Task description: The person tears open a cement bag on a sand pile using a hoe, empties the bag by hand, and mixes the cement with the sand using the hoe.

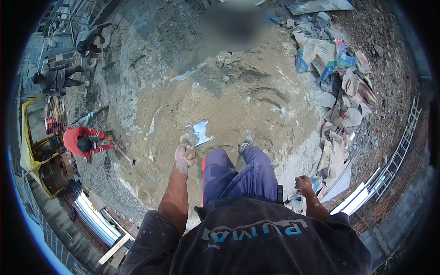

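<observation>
My left hand (184, 156) is closed, in a dusty glove or coating, around what looks like a shovel handle seen nearly end-on. Just beyond it a shiny, flat shovel blade (200, 133) rests against the sandy heap, its far edge ragged with material. Most of the handle is hidden by the hand. Off to the right, my right hand (303, 185) hangs with loosely bent fingers, a gap showing between fingers and thumb, and nothing visible in it. My dusty shoe (246, 145) stands on the sand mix (215, 103).
A person in red (81, 143) bends over a tool at the left; two others (59, 79) work behind. Crumpled cement bags (341, 110) and rubble line the right, near a ladder (398, 146). Metal sheets (96, 217) and a yellow tarp (27, 137) lie lower left.
</observation>
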Motion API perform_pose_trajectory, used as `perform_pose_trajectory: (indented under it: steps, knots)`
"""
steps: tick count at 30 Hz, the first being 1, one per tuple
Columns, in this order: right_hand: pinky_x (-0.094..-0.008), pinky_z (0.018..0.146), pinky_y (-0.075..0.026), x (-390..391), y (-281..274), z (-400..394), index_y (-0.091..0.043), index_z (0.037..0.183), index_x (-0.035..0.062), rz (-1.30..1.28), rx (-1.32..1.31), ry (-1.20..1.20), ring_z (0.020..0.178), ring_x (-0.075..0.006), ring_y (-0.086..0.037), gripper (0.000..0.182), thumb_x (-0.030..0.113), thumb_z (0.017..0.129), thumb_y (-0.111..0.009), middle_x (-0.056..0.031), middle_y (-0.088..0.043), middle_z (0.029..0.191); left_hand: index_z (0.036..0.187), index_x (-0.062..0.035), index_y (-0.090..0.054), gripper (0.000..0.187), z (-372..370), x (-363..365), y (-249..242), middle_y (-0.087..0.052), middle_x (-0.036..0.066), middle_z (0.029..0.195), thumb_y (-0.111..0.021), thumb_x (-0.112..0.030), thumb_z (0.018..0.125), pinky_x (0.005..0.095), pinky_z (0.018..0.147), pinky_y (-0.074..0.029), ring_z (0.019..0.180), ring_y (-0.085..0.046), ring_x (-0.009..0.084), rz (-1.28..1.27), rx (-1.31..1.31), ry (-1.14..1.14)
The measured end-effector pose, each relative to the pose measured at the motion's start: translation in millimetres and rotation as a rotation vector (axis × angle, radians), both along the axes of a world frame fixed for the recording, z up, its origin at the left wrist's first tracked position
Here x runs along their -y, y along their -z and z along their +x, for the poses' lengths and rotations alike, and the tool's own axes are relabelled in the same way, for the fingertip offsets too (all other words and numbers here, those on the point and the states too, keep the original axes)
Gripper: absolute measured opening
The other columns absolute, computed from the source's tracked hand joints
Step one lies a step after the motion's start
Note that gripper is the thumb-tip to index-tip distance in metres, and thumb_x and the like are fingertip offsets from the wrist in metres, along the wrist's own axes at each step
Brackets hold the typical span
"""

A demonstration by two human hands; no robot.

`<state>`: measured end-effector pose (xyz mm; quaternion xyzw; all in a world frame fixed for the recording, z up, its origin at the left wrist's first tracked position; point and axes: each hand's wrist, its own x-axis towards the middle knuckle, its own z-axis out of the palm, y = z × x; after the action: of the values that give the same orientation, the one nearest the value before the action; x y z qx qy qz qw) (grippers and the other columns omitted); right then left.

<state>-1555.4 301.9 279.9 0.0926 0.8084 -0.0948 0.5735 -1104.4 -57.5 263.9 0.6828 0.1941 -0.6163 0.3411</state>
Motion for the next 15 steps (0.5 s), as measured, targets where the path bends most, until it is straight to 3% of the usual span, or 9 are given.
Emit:
perform_pose_trajectory:
  steps: [5,8,11,15]
  knots:
    - [-0.0355,0.062,-0.051,58,-17,-22,-0.056,0.108,0.0042,-0.206,0.065,0.046,0.074,-0.0208,-0.063,0.035,0.031,0.087,-0.062,-0.0079,-0.061,0.087,0.093,-0.0084,-0.044,0.003,3,-11,2,-0.049,0.0,0.063,-0.042,-0.006,0.093,0.0238,0.044,-0.05,0.048,-0.051,0.0101,0.002,-0.064,0.053]
    - [-0.0325,0.064,-0.051,124,-23,-26,-0.056,0.109,0.0083,-0.337,-0.038,0.021,0.076,-0.0164,-0.063,0.034,0.034,0.088,-0.063,-0.0044,-0.061,0.085,0.092,-0.0085,-0.043,0.002,4,-15,1,-0.048,-0.001,0.061,-0.042,-0.008,0.093,0.0238,0.044,-0.05,0.048,-0.05,0.0102,-0.035,-0.088,0.069]
    - [-0.0317,0.065,-0.051,171,-49,-22,-0.056,0.106,0.0106,-0.487,-0.035,0.118,0.075,-0.0158,-0.064,0.032,0.037,0.089,-0.064,-0.0029,-0.062,0.085,0.088,-0.0119,-0.044,0.005,-4,-14,8,-0.045,-0.002,0.059,-0.043,-0.009,0.092,0.0291,0.042,-0.045,0.046,-0.044,0.0134,0.033,-0.01,0.056]
    - [-0.0322,0.063,-0.052,111,-46,-31,-0.057,0.103,0.0114,-0.31,-0.013,0.15,0.072,-0.0162,-0.064,0.029,0.035,0.089,-0.065,-0.0023,-0.061,0.082,0.089,-0.0084,-0.044,0.003,-13,-33,18,-0.047,0.0,0.059,-0.044,-0.009,0.092,0.028,0.04,-0.046,0.045,-0.049,0.0145,0.07,0.02,0.156]
